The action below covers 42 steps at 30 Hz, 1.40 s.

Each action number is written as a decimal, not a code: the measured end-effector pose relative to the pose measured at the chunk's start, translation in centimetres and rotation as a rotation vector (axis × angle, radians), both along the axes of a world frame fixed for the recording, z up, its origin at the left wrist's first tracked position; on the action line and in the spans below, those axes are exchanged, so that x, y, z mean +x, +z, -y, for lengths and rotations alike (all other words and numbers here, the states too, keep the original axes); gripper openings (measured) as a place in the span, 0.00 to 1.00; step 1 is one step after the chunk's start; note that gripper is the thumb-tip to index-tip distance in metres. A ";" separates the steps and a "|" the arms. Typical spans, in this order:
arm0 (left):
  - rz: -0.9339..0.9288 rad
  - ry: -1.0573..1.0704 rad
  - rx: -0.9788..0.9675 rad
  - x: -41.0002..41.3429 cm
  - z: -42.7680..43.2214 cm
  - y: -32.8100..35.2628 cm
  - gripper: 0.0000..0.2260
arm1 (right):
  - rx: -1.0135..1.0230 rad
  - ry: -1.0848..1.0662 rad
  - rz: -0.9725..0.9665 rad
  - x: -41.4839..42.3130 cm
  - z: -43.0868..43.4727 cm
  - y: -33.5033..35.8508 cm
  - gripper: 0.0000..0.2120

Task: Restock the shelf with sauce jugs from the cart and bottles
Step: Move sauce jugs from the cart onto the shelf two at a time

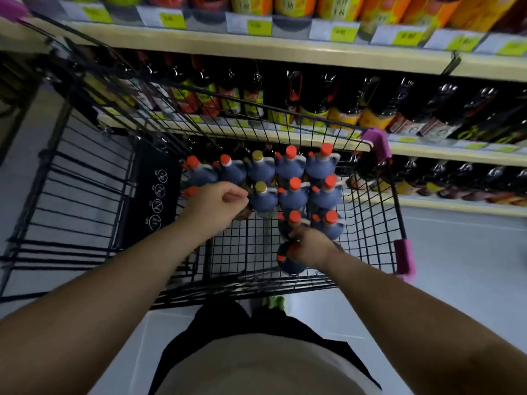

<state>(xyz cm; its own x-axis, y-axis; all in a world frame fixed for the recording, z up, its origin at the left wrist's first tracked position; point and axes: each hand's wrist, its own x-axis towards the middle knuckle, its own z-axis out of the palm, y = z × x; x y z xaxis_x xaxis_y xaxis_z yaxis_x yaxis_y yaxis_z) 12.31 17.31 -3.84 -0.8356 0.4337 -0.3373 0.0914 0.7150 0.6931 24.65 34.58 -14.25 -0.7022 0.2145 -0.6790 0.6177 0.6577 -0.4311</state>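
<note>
A black wire-mesh shopping cart (242,252) with purple plastic corner guards (376,143) fills the middle of the frame. It stands against a cream-edged shelf (256,49) that crosses the top. The sauce jugs (293,166) stand packed in rows at the cart's far right end. They are squat, round-shouldered plastic jugs with dark bluish bodies, small side handles and mostly red screw caps. Two yellow-capped jugs (262,199) sit among them.

Both bare forearms reach in from the bottom corners, angled towards the centre. The left hand (219,206) hangs over the left edge of the cluster, knuckles up. Its fingers are curled in and the thumb lies against the forefinger. Whether that grip has anything in it cannot be told, as the palm side is hidden.

The right hand (309,246) is lower and to the right. Its fingers are wrapped about the top of the nearest jug (291,263), which stands apart from the rows at the near edge. Its red cap peeks out beside the knuckles.

Dark glossy bottles (370,104) with yellow and orange labels line the shelf behind the cart. Blurred yellow-green price tags (333,31) hang along the edge above them.
</note>
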 end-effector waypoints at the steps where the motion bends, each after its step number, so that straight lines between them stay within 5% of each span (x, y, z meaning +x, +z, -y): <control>1: 0.002 -0.015 -0.009 -0.4 0.0 -0.4 0.08 | 0.011 0.023 0.049 0.0 0.0 -0.8 0.17; 5: 0.060 -0.082 -0.036 -1.6 0.1 -2.2 0.08 | 0.057 0.073 0.168 -0.1 0.6 -2.7 0.10; 14: 0.119 -0.170 -0.106 -2.6 0.3 -4.3 0.06 | 0.153 0.081 0.100 -0.4 1.7 -4.3 0.06; 20: 0.161 -0.262 -0.097 -2.1 -1.0 -3.5 0.05 | 0.063 -0.308 -0.213 0.1 1.4 0.8 0.08; 27: 0.386 -0.494 -0.095 -0.6 -3.8 -1.4 0.37 | -0.177 -0.784 -0.476 -1.0 -1.5 8.7 0.13; 32: 0.335 -0.560 0.000 0.0 -6.0 0.8 0.51 | -0.355 -0.831 -0.644 -1.7 -3.7 13.8 0.15; 35: 0.367 -0.554 0.064 0.3 -7.1 1.7 0.46 | -0.432 -0.811 -0.693 -1.7 -4.7 15.5 0.04; 37: 0.388 -0.524 0.116 0.8 -7.8 2.1 0.44 | -0.472 -0.825 -0.732 -1.5 -5.2 16.0 0.11; 40: 0.421 -0.448 0.167 1.4 -8.5 2.1 0.41 | -0.531 -0.821 -0.747 -0.8 -5.8 16.0 0.03; 42: 0.457 -0.386 0.210 1.7 -8.9 1.8 0.36 | -0.588 -0.837 -0.726 -0.1 -6.2 15.7 0.11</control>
<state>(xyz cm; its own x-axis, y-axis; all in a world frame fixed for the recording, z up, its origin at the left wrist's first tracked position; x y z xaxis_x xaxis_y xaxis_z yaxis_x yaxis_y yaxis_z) 13.97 26.21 -2.02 -0.3979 0.7707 -0.4977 -0.0231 0.5340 0.8452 24.54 40.74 1.42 -0.7484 0.5710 -0.3374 0.2503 -0.2279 -0.9410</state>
